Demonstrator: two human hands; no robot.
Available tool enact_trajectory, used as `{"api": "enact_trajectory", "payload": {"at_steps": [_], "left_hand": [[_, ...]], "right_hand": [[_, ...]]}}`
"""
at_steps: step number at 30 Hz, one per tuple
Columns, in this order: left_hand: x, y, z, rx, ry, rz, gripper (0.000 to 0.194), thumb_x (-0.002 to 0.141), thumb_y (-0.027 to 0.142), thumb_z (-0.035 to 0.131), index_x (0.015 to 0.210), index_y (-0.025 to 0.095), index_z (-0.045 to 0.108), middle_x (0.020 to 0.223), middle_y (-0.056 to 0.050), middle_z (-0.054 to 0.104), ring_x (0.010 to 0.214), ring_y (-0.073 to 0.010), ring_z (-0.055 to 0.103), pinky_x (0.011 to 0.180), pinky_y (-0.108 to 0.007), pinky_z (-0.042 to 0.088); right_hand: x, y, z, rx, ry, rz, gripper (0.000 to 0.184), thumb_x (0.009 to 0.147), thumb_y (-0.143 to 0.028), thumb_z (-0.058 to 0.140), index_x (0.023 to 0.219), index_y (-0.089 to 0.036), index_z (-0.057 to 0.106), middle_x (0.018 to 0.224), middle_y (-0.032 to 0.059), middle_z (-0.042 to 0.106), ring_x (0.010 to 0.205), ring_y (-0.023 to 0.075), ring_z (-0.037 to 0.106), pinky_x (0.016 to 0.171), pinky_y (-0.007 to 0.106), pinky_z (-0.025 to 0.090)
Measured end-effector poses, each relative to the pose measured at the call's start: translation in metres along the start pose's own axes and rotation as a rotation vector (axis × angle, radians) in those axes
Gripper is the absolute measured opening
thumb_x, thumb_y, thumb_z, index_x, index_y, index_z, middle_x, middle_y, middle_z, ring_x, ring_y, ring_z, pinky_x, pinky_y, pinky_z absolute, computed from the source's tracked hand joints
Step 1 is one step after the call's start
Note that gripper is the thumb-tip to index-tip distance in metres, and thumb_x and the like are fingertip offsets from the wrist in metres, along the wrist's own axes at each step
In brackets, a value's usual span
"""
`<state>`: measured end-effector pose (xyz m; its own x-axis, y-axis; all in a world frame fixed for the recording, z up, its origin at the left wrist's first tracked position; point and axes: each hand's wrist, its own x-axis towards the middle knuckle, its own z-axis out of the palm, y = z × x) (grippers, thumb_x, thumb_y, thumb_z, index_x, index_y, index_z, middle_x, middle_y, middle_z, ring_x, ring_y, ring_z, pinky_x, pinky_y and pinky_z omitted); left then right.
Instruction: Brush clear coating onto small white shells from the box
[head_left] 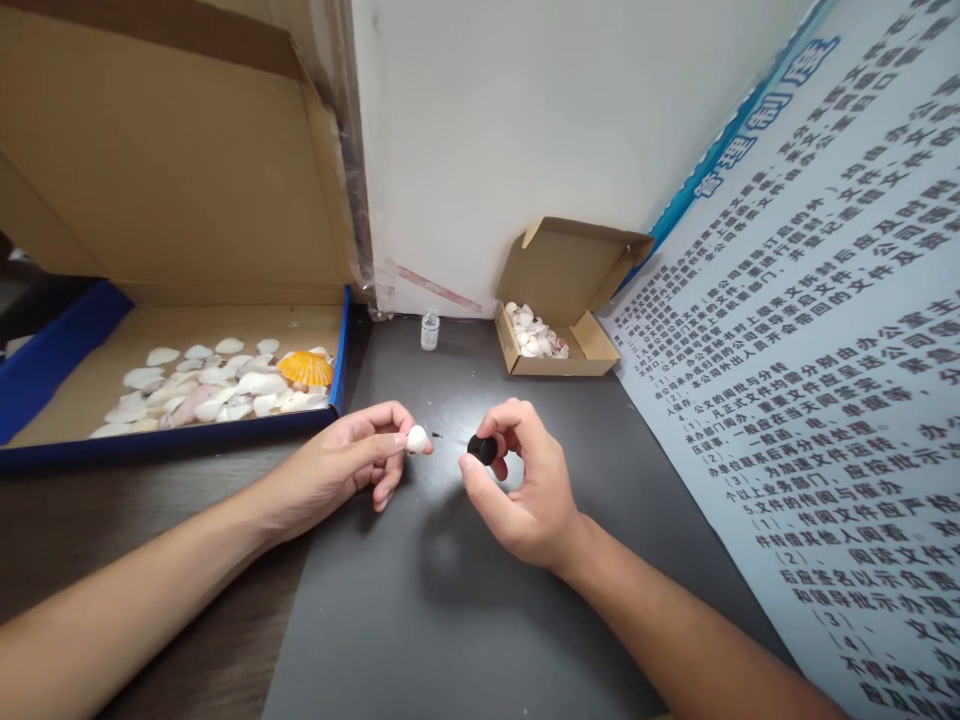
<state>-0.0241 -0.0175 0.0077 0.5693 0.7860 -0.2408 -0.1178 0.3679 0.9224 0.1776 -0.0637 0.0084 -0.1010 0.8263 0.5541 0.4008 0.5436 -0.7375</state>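
Note:
Between the thumb and fingertips of my left hand is a small white seashell, held above the dark tabletop. My right hand pinches a round black cap just to the right of the shell, the two apart. A tiny dark tip shows between shell and cap; I cannot tell whether it joins the cap. Farther back, a small clear bottle with a white label stands upright, with no cap visible on it.
At left, an open blue-sided cardboard box holds several white shells and an orange scallop shell. A smaller open cardboard box with white shells stands at back right. A white wall and a printed poster border the table.

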Motion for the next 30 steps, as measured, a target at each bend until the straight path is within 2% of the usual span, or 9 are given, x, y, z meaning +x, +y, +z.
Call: {"api": "enact_trajectory", "payload": {"at_steps": [11, 15, 20, 24, 30], "left_hand": [[0.0017, -0.0033, -0.0014, 0.036, 0.012, -0.006, 0.023, 0.086, 0.039, 0.068, 0.085, 0.019, 0.057, 0.054, 0.007, 0.048, 0.046, -0.0063, 0.042, 0.045, -0.017, 0.039], [0.0014, -0.0033, -0.0005, 0.046, 0.025, 0.006, 0.024, 0.087, 0.040, 0.068, 0.087, 0.019, 0.058, 0.061, 0.006, 0.051, 0.046, -0.0056, 0.043, 0.045, -0.017, 0.039], [0.0003, -0.0022, 0.0006, 0.054, 0.043, 0.012, 0.021, 0.087, 0.038, 0.067, 0.087, 0.019, 0.058, 0.066, 0.005, 0.054, 0.047, -0.0059, 0.044, 0.045, -0.018, 0.038], [0.0010, -0.0032, 0.0005, 0.044, 0.041, 0.020, 0.017, 0.087, 0.035, 0.067, 0.087, 0.019, 0.060, 0.065, 0.005, 0.052, 0.049, -0.0069, 0.044, 0.047, -0.019, 0.040], [0.0009, -0.0034, 0.0008, 0.025, 0.033, 0.018, 0.018, 0.086, 0.035, 0.068, 0.086, 0.019, 0.060, 0.066, 0.005, 0.054, 0.049, -0.0072, 0.043, 0.047, -0.020, 0.040]], "right_hand": [[0.0003, -0.0006, -0.0015, -0.007, -0.005, 0.000, 0.016, 0.084, -0.019, 0.060, 0.095, -0.023, 0.050, 0.073, -0.0054, 0.047, 0.057, 0.0096, 0.044, 0.055, 0.024, 0.040], [0.0022, 0.0005, -0.0017, -0.091, -0.005, 0.085, 0.014, 0.082, -0.018, 0.061, 0.090, -0.022, 0.050, 0.066, -0.0074, 0.041, 0.054, 0.0090, 0.040, 0.053, 0.023, 0.037], [0.0029, 0.0017, -0.0015, -0.052, -0.001, 0.081, 0.011, 0.087, -0.022, 0.056, 0.096, -0.022, 0.051, 0.069, -0.0057, 0.046, 0.057, 0.0100, 0.044, 0.054, 0.023, 0.039], [0.0024, 0.0029, -0.0007, -0.072, 0.030, 0.078, 0.015, 0.083, -0.020, 0.060, 0.094, -0.022, 0.051, 0.071, -0.0056, 0.046, 0.055, 0.0093, 0.041, 0.053, 0.023, 0.038], [0.0015, 0.0033, -0.0016, -0.035, 0.001, 0.065, 0.015, 0.084, -0.020, 0.059, 0.096, -0.023, 0.050, 0.072, -0.0053, 0.047, 0.055, 0.0094, 0.041, 0.052, 0.023, 0.039]]}}
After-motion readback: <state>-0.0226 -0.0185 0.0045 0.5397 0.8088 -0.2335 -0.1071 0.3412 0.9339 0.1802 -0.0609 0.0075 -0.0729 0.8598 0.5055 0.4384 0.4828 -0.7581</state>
